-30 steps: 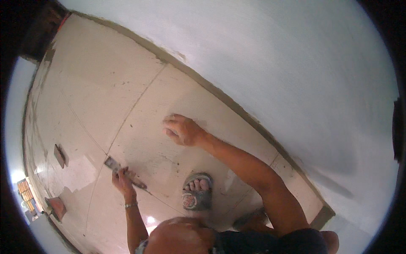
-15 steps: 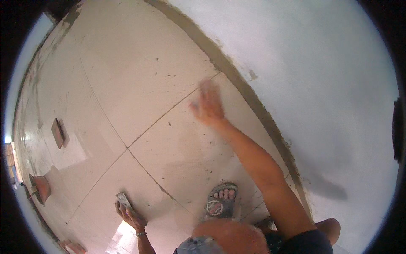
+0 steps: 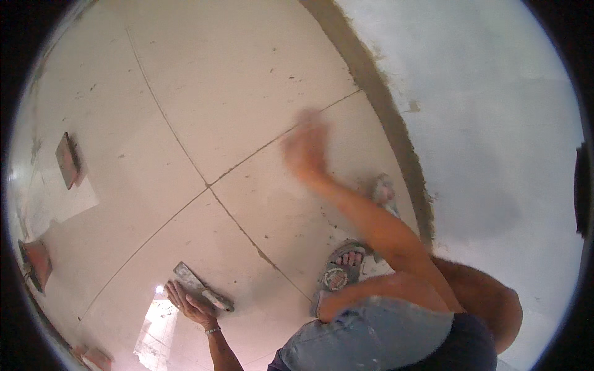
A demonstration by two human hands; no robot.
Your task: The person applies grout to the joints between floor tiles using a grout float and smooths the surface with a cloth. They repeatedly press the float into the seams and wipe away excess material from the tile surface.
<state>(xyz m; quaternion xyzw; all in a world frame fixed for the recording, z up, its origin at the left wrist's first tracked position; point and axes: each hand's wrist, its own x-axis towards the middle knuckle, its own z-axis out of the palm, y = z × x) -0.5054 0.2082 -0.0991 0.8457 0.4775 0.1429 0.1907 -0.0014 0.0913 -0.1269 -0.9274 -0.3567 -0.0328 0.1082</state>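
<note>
Down at the lower left, my left hand [image 3: 190, 304], with a band at its wrist, is closed loosely on a flat, grey-smeared scraper [image 3: 201, 287]. The scraper's blade points away to the upper left and its handle end sticks out to the right past the thumb. My right hand [image 3: 306, 145] is stretched over the tiled floor [image 3: 247, 161], by the joint line that runs up to the wall edge. Motion smears its fingers, so I cannot make out their shape or whether anything is in them.
A brown flat block-like piece [image 3: 68, 161] lies at the far left, with a reddish container [image 3: 37, 264] nearer. Another reddish object [image 3: 94, 357] is at the lower left. A rough mortar strip [image 3: 396, 133] borders a pale wall [image 3: 489, 123]. My sandalled foot [image 3: 340, 269] stands near.
The view has shifted, so the tiles and wall edge sit differently. More of the scraper now shows beside my left hand, handle included. My right hand stays blurred near the same joint.
</note>
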